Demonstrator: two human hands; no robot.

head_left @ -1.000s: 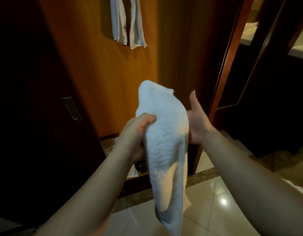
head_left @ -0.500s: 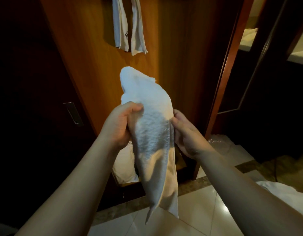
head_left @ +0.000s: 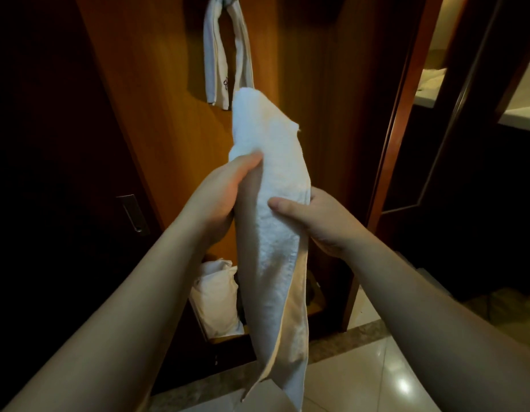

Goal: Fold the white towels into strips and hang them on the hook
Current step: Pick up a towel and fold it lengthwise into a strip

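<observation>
Against wooden panel (head_left: 156, 120), folded towel (head_left: 275, 179) gripped between left hand (head_left: 219, 197) and right hand (head_left: 314, 215).

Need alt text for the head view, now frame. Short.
Both hands hold a white towel folded into a long strip, the left hand gripping higher and the right hand lower. Behind it, another white towel already hangs high on a wooden panel.

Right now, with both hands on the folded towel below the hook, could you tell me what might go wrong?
1. The white towel has loose layers splaying open at its bottom end; the strip could unfold when lifted.
2. The hanging towel already drapes over the hook; adding a second could knock it off.
3. The left hand and right hand both grip mid-length, so the upper end may flop.
</observation>
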